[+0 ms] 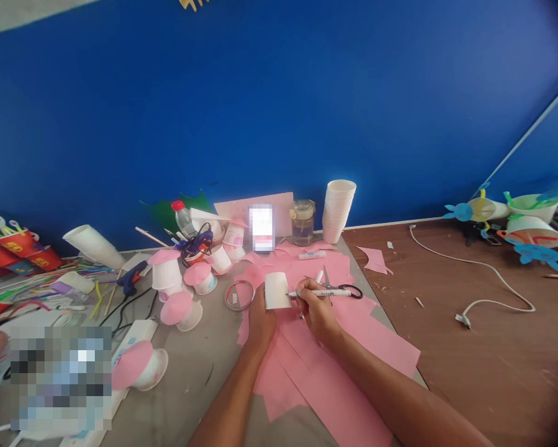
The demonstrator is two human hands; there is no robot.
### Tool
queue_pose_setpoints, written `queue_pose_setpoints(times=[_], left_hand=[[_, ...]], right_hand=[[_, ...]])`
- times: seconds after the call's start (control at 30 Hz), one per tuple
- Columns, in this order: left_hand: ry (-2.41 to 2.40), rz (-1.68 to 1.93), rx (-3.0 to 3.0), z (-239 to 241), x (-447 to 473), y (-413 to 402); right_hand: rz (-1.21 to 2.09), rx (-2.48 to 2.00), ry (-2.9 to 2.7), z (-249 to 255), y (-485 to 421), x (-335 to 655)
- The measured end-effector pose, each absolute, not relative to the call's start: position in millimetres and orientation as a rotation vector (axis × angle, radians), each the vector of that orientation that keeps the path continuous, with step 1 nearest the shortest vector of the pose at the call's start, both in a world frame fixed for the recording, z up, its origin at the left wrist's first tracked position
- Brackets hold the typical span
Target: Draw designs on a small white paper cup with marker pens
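My left hand (262, 318) is closed around the left side of a white paper cup (277, 290). My right hand (316, 310) grips a white acrylic marker (332, 292), its tip at or very near the cup's right side. Under both hands lie sheets of pink paper (334, 385). Scissors with black handles (355, 291) lie partly hidden behind the marker and right hand. A roll of tape (239, 295) rests left of the cup. Another marker (312, 255) lies on the pink paper farther back.
Paper cups with pink tops (176, 308) stand or lie to the left, near a glue gun (132, 277) and a power strip (134, 341). Behind are a lit phone (262, 228), a jar (302, 222) and stacked cups (338, 211). A white cable (488, 267) crosses the brown tabletop.
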State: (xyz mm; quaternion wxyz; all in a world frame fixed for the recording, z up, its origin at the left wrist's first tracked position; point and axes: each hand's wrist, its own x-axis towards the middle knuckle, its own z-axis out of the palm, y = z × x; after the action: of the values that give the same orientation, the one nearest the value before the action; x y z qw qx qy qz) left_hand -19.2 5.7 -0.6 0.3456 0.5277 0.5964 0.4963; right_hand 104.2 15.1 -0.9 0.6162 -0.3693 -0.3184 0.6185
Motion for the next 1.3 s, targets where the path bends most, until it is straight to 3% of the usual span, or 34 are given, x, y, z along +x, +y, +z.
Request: queue_pose_setpoints(times=[1.3], left_hand=[[1.575,1.271,1.398,-7.0,-21.0,7.4]], right_hand=[[1.405,-0.860,-0.708,2.1,14.1,102.5]])
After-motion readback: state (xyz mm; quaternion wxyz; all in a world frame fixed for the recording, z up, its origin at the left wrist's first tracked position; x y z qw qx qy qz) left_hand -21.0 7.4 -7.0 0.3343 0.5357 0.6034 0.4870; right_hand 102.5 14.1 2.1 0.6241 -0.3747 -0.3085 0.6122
